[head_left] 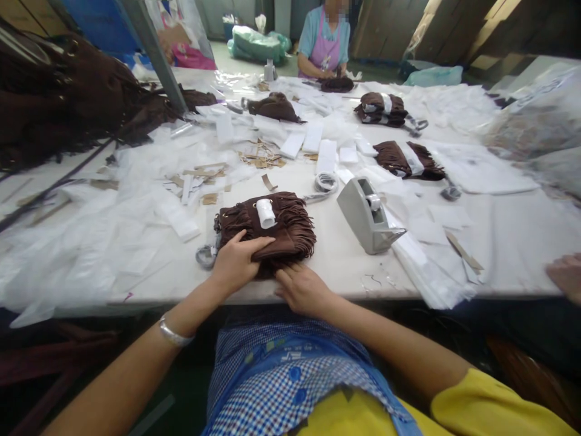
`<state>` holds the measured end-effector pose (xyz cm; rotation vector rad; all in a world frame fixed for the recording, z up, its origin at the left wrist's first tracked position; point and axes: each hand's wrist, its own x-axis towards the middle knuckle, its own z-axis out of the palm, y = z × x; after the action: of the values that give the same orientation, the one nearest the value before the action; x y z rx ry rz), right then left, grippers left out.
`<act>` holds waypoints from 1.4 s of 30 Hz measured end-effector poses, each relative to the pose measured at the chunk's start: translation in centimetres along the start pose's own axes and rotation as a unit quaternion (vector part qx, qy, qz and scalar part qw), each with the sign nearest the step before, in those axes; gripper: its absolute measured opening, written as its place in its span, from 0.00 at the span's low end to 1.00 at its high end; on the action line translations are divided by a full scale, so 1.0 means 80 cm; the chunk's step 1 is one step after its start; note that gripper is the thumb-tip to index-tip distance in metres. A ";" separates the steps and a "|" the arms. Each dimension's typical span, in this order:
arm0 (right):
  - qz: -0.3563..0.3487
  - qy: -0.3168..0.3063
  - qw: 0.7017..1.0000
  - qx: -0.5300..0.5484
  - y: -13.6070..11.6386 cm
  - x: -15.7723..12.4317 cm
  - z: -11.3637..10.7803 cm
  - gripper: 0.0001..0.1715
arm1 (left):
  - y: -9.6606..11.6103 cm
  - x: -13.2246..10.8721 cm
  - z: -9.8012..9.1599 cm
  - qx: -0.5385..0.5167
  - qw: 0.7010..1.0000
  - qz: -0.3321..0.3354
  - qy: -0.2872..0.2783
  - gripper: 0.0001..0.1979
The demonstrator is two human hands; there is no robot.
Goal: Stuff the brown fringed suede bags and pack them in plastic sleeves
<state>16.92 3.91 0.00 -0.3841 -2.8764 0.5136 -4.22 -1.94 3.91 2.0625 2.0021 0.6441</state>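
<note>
A dark brown fringed handbag lies on the table close to its front edge. A white paper-like wrap sits on the bag's upper middle. My left hand grips the bag's near left corner, its thumb stretched across the front. At the bag's near edge, my right hand has its fingers curled in against the underside, with the fingertips partly hidden. Wrapped strap loops stick out at the bag's left. To the right stands a grey tape dispenser.
More brown bags lie farther back on the right. White sheets and brown tag scraps litter the table. Brown bags are heaped by a metal post. A co-worker sits opposite; another person's hand is at right.
</note>
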 end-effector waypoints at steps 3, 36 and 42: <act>-0.008 0.004 1.000 0.002 0.001 0.006 0.000 0.27 | 0.000 0.025 -0.023 -0.087 0.992 -0.049 -0.077 0.21; 0.049 -0.002 0.992 -0.115 0.044 -0.038 -0.027 0.24 | 0.017 -0.042 0.040 0.123 0.984 0.114 -0.057 0.31; -0.009 0.128 0.988 -0.088 0.031 -0.054 -0.029 0.18 | 0.028 -0.049 0.055 0.140 0.984 0.107 -0.022 0.26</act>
<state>22.06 5.68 0.63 -0.4162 -2.6789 0.1908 -0.29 -5.24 0.33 2.4559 1.9571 0.3621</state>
